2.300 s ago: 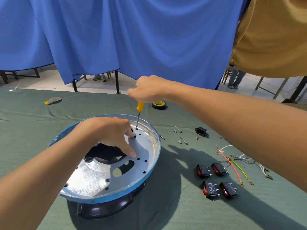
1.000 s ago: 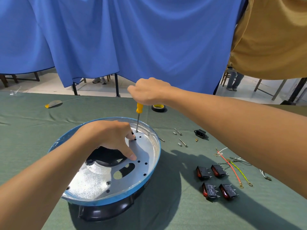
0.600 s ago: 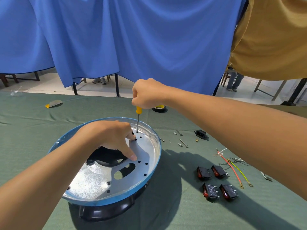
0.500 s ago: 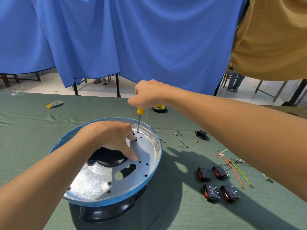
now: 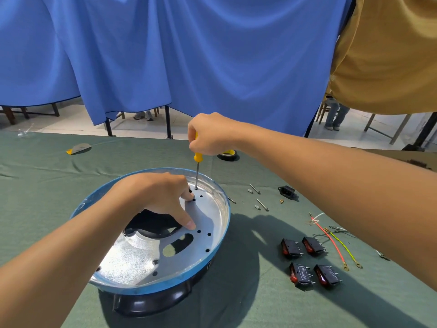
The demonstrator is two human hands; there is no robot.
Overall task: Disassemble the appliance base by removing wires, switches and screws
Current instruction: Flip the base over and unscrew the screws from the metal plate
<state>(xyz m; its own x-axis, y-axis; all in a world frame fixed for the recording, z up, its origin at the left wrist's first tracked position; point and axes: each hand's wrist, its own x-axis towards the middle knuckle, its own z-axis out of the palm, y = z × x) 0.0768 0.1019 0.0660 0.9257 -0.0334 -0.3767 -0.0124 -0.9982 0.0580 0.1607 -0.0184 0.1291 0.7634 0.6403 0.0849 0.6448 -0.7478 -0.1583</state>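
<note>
The round appliance base [image 5: 212, 223], a silver metal plate with a blue rim on a black housing, sits on the green table. My right hand [image 5: 210, 134] grips a yellow-handled screwdriver [image 5: 197, 162] held upright, its tip in a hole near the plate's far edge. My left hand [image 5: 160, 197] rests inside the base, fingers curled through the plate's opening and thumb pressed flat on the metal. Several black and red rocker switches [image 5: 309, 262] lie to the right, beside loose red and yellow-green wires [image 5: 335, 242].
Loose screws [image 5: 259, 201] and a black power socket [image 5: 286, 191] lie on the green cloth [image 5: 47, 192] right of the base. A roll of black tape [image 5: 228, 155] sits behind my right hand. Blue curtain hangs beyond the table's far edge.
My right hand has turned slightly on the screwdriver handle; the tip stays in the same hole. My left hand and the base have not moved.
</note>
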